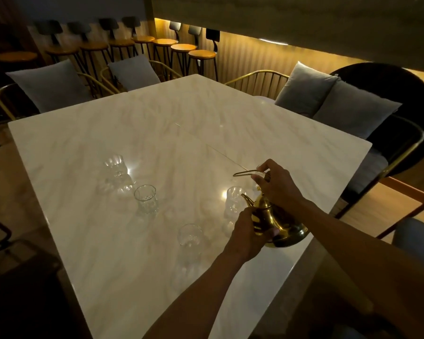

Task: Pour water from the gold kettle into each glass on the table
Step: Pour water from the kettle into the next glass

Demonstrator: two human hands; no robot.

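A gold kettle [283,230] is held above the white marble table [157,133] near its right edge, tilted with the spout [246,199] pointing left at a clear glass [233,201]. My right hand [278,183] grips the thin handle from above. My left hand [249,230] cups the kettle's body from the left side. Three more clear glasses stand on the table: one just left of my left hand [190,235], one in the middle [146,199], one farther back left [114,167]. No water stream is visible.
Gold-framed chairs with grey cushions [338,104] surround the table. A row of bar stools [181,48] lines the far wall. A dark object [22,289] sits low at the left beside the table.
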